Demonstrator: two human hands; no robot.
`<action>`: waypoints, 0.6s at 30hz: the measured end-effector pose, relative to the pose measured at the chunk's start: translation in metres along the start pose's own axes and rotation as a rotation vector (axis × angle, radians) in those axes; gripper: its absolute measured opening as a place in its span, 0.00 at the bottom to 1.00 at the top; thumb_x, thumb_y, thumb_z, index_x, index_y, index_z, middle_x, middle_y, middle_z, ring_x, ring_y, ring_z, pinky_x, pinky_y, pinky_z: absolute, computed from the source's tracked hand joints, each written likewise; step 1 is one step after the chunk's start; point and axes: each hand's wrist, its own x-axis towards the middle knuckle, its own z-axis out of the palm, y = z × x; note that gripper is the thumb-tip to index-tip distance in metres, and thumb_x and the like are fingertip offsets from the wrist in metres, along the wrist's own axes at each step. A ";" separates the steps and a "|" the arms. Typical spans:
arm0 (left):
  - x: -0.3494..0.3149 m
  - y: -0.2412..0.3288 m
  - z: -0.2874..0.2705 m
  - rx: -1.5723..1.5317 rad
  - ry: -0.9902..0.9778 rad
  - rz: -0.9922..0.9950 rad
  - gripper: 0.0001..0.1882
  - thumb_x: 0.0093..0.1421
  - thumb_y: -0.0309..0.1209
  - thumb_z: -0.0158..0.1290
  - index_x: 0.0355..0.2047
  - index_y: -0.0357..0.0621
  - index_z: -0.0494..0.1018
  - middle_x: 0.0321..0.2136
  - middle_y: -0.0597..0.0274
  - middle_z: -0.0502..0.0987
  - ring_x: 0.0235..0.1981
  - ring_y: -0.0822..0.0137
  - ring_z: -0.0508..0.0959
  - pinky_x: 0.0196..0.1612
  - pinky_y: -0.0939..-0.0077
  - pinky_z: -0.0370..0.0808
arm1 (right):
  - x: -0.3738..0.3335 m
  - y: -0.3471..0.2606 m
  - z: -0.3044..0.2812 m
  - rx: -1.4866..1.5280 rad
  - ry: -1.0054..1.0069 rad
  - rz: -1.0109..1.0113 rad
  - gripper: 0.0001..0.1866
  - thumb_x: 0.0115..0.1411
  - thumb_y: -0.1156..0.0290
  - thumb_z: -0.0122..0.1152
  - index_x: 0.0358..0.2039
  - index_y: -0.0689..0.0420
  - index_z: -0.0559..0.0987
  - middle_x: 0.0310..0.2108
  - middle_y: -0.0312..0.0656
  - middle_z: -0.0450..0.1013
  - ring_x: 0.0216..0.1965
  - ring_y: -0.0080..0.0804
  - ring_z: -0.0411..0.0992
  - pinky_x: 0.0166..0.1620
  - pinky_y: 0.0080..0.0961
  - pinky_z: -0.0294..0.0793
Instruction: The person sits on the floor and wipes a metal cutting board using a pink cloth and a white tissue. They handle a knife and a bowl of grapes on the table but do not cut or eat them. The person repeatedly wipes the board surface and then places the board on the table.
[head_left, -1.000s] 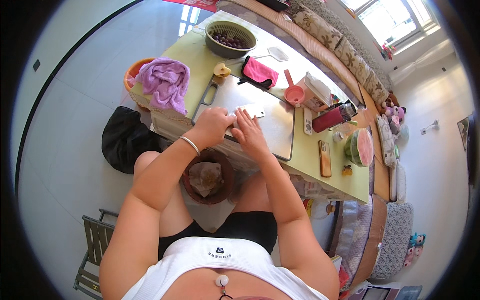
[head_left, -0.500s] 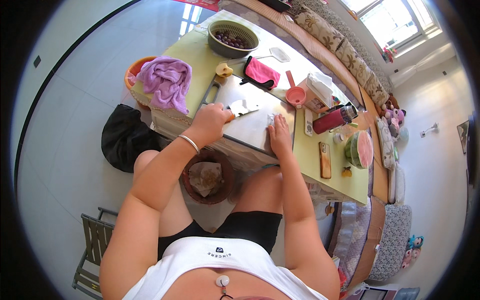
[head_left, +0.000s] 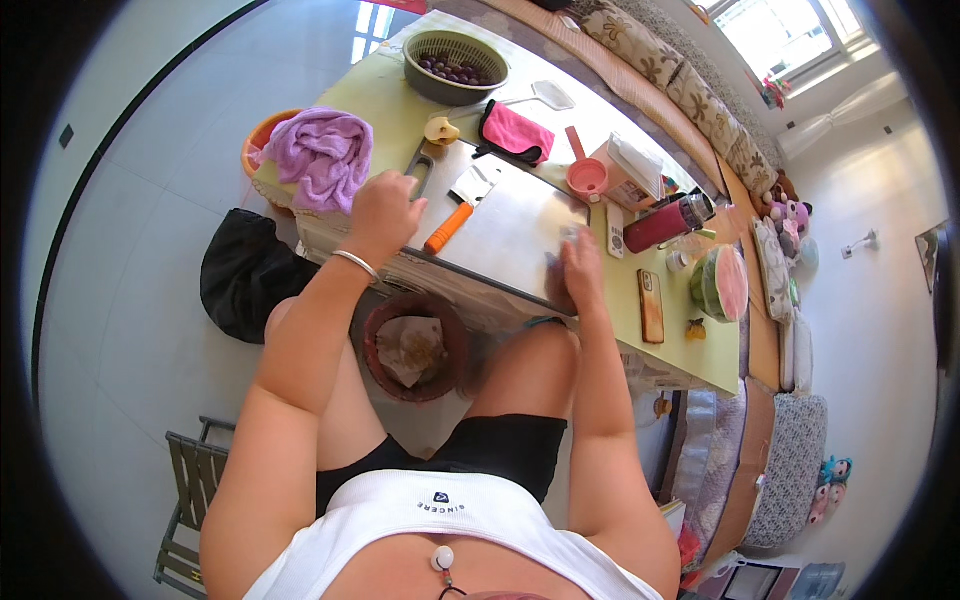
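A broad-bladed knife with an orange handle point(head_left: 447, 229) lies on the shiny metal cutting board point(head_left: 510, 235), apart from both hands. My left hand point(head_left: 386, 215) is beside the board's left edge, close to its handle slot point(head_left: 422, 178). Its fingers are bent and apart, with nothing seen in them. Over the right edge of the board is my right hand point(head_left: 581, 270), smeared by motion. A small pale scrap point(head_left: 569, 233) shows at its fingertips; whether the fingers hold it is unclear. A cut piece of pale fruit point(head_left: 441, 131) sits at the board's far left corner.
On the table are a purple towel point(head_left: 320, 160), a basket of dark round fruit point(head_left: 455, 92), a pink pouch point(head_left: 516, 133), a pink scoop point(head_left: 587, 178), a tissue box point(head_left: 630, 172), a phone point(head_left: 651, 306) and a cut watermelon point(head_left: 718, 284). Below stands a bin point(head_left: 372, 350).
My left hand has let go of the knife, now lying on the board, and moved left. My right hand, earlier flat on the board, has shifted right toward its edge.
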 end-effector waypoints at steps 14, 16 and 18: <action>-0.003 0.003 0.016 0.113 -0.013 -0.052 0.09 0.53 0.33 0.58 0.25 0.39 0.78 0.31 0.49 0.75 0.34 0.49 0.78 0.38 0.57 0.75 | -0.055 -0.119 0.019 -0.192 -0.331 -0.488 0.44 0.63 0.39 0.46 0.69 0.58 0.53 0.71 0.52 0.44 0.73 0.44 0.41 0.71 0.41 0.40; -0.008 -0.002 0.021 0.108 0.030 -0.020 0.08 0.53 0.31 0.58 0.24 0.38 0.77 0.31 0.50 0.75 0.34 0.50 0.78 0.39 0.57 0.75 | -0.080 -0.117 0.012 -0.193 -0.263 -0.547 0.45 0.62 0.39 0.48 0.69 0.59 0.54 0.71 0.51 0.45 0.72 0.43 0.42 0.71 0.40 0.42; -0.012 -0.003 0.022 0.076 0.063 0.021 0.06 0.53 0.29 0.57 0.27 0.38 0.79 0.34 0.48 0.77 0.37 0.49 0.78 0.41 0.59 0.75 | -0.086 -0.099 -0.001 -0.219 -0.260 -0.529 0.46 0.60 0.41 0.53 0.68 0.61 0.55 0.71 0.50 0.47 0.72 0.42 0.44 0.71 0.39 0.44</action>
